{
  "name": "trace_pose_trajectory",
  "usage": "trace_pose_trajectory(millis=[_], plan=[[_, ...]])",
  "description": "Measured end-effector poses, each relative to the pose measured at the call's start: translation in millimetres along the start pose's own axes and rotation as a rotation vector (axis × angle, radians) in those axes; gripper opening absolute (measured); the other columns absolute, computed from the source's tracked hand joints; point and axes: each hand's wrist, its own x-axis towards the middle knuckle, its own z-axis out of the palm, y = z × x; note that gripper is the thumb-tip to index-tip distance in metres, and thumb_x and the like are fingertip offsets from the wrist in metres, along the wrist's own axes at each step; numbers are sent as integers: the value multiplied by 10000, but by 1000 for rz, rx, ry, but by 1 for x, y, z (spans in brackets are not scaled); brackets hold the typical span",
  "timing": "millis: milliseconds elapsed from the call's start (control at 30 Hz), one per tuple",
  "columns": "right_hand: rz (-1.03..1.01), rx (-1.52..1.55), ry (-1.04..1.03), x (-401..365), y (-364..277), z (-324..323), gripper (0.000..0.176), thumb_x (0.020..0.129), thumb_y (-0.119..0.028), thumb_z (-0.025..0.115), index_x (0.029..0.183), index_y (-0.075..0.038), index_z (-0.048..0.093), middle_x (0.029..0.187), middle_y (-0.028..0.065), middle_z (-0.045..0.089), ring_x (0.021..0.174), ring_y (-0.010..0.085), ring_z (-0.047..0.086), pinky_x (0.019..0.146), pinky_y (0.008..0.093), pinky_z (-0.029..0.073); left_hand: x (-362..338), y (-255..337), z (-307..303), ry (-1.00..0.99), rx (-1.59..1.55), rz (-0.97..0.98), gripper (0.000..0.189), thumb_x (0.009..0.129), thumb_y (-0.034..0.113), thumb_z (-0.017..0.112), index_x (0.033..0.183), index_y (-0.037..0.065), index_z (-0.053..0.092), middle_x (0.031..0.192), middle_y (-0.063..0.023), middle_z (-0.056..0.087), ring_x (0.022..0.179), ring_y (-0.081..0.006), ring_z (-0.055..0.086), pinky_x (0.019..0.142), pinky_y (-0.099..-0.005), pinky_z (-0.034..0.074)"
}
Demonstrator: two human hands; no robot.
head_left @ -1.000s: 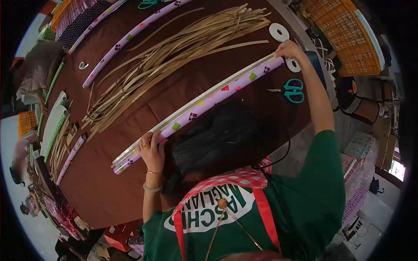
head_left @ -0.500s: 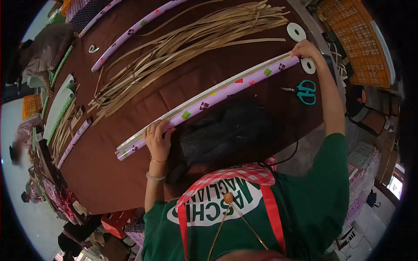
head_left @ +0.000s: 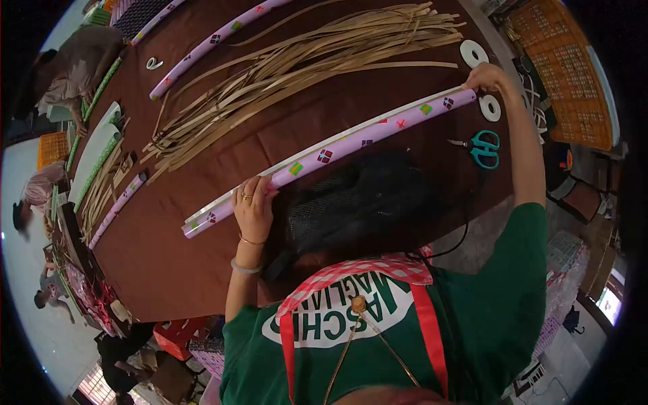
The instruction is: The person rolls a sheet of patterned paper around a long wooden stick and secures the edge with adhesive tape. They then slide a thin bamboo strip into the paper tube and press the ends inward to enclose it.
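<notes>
Head view. I read the left hand [head_left: 254, 204] as bent round the lilac patterned roll [head_left: 347, 148] near its left end, thumb and fingers on it. Right hand [head_left: 484, 79] narrow, fingertips at the other end. Roll slants across the worktop [head_left: 155, 270] between them, pale strip [head_left: 378, 124] along its far edge. Close by the right hand: two white rings [head_left: 466, 51]; teal-handled scissors [head_left: 484, 148] nearer my side. Black mesh item [head_left: 364, 202] right of the left hand. Tan strips [head_left: 290, 74] beyond the roll.
</notes>
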Motion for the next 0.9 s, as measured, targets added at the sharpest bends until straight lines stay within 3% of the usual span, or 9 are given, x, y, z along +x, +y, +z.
trace_pose_trajectory(millis=[300, 567, 633, 767, 833, 900], plan=[[56, 48, -83, -8, -9, -7, 271, 638, -262, 753, 704, -24, 642, 519, 39, 484, 402, 122, 386, 341, 283, 261, 3, -3, -1, -17, -6, 33, 350, 710, 155, 665, 1043, 108, 566, 1007, -64, 545, 944, -260, 524, 816, -381, 402], [-22, 98, -72, 0, 14, 2, 294, 678, -269, 747, 625, -28, 587, 477, 26, 422, 387, 112, 345, 348, 278, 247, 8, -3, -5, -84, -17, 10, 320, 739, 154, 645, 1038, 93, 549, 1008, -82, 534, 933, -275, 521, 815, -390, 401], [-62, 26, 39, -11, 4, 6, 317, 689, -245, 740, 572, -39, 530, 463, 15, 394, 384, 117, 341, 355, 280, 260, 8, -3, -5, -85, -21, 14, 310, 747, 159, 637, 1036, 90, 549, 1007, -83, 534, 928, -278, 521, 815, -391, 400], [-154, 79, 23, 8, 28, 14, 278, 710, -207, 717, 597, -37, 528, 491, 25, 440, 404, 126, 392, 373, 287, 307, 9, -3, -6, -98, -29, 7, 294, 764, 174, 620, 1034, 84, 548, 999, -87, 537, 920, -282, 520, 815, -394, 398], [-308, 28, 231, 7, 30, 24, 200, 686, -139, 705, 663, -26, 541, 559, 62, 512, 481, 180, 489, 436, 316, 385, 10, -3, -6, -93, -41, 6, 291, 769, 176, 616, 1036, 84, 547, 995, -87, 540, 920, -283, 519, 815, -395, 397], [-309, -149, 392, -40, -12, 27, 139, 669, -70, 663, 730, -24, 547, 705, 96, 573, 643, 245, 564, 564, 349, 442, 11, -3, -7, -91, -50, -8, 288, 773, 178, 612, 1037, 84, 547, 991, -87, 542, 920, -283, 518, 815, -396, 396]])
